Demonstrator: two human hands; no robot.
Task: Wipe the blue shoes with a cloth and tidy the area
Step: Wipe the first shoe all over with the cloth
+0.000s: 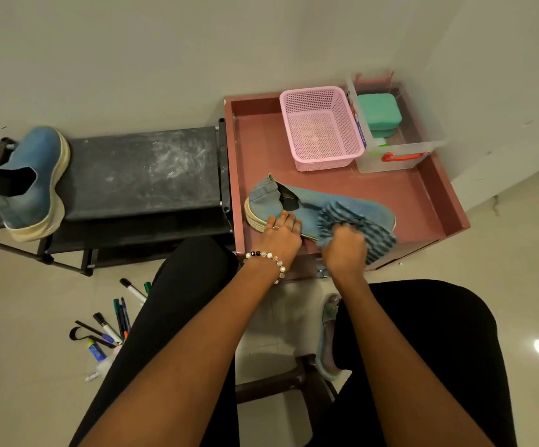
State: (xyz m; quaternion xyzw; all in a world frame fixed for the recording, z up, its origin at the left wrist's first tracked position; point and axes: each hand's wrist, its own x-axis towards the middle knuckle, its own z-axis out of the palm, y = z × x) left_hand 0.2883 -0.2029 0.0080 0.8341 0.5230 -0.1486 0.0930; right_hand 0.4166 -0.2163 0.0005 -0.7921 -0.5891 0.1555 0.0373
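One blue slip-on shoe lies on its side on the pink-brown table, toe to the right. My left hand presses on its heel end with fingers laid over the upper near the cream sole. My right hand grips a blue-and-dark striped cloth bunched against the shoe's toe half. The second blue shoe stands on the black shoe rack at the left, heel towards me.
A pink mesh basket and a clear box with a green case stand at the table's back. Several markers and small items lie on the floor at the left. My legs and a stool are below.
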